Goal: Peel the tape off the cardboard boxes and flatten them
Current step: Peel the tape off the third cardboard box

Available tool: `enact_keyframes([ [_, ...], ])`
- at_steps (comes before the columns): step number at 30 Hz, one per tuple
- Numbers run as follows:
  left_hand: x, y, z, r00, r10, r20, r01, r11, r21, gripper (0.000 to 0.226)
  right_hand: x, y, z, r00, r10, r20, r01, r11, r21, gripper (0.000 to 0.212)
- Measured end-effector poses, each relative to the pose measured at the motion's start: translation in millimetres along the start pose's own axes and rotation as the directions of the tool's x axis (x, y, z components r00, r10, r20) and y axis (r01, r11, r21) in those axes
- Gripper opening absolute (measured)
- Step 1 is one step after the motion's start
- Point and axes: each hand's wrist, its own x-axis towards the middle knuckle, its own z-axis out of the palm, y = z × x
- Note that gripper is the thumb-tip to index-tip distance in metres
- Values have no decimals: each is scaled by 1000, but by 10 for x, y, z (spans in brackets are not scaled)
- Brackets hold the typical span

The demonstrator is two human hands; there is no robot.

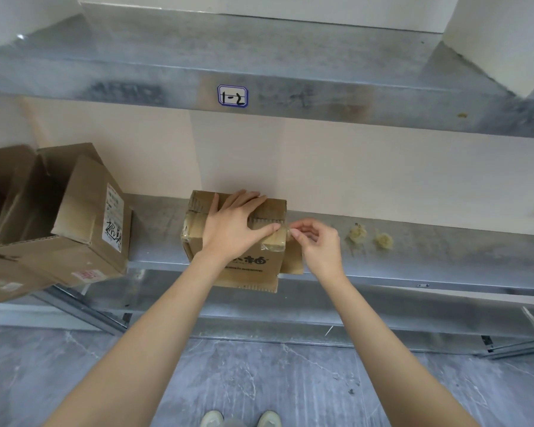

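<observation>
Pressing flat with fingers spread, the left hand (232,229) rests on a small brown cardboard box (244,268) at the front edge of a grey metal shelf (429,257); the right hand (318,246) pinches the clear tape strip (273,243) at the box's upper right corner, with two crumpled tape wads (370,237) lying near on the right

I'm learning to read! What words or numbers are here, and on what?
"1-2": blue-edged sticker on the upper shelf edge.
White label on the big box: too blurred to read.
Print on the small box: partly hidden, unreadable.
Red sticker, big box: blurred.
</observation>
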Motion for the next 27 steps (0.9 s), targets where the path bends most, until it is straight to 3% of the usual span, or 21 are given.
enact_keyframes([
  [4, 10, -8, 6, 1000, -14, 2, 14, 1000, -11, 74, -62, -26, -113, 992, -70, 104, 76, 995, -62, 28],
  [10, 40, -6, 17, 999, -41, 11, 41, 999, -13, 74, -157, -23, -321, 969, -77, 234, 82, 997, -10, 25],
  [14, 20, 3, 6, 999, -41, 7, 41, 999, -31, 72, -147, -93, -219, 991, -18, 131, 11, 999, 53, 17],
  [19, -9, 26, -2, 999, -43, -12, 42, 998, -41, 71, -126, -101, -88, 997, -49, 56, 52, 998, -44, 11],
  [23, -8, 21, -4, 999, -44, -6, 44, 998, -42, 71, -171, 16, -9, 986, -155, 57, 165, 953, -255, 34],
  [27, -3, 24, 6, 999, -48, -9, 47, 998, -43, 71, -191, 75, 17, 994, -104, 20, 106, 963, -248, 37],
])
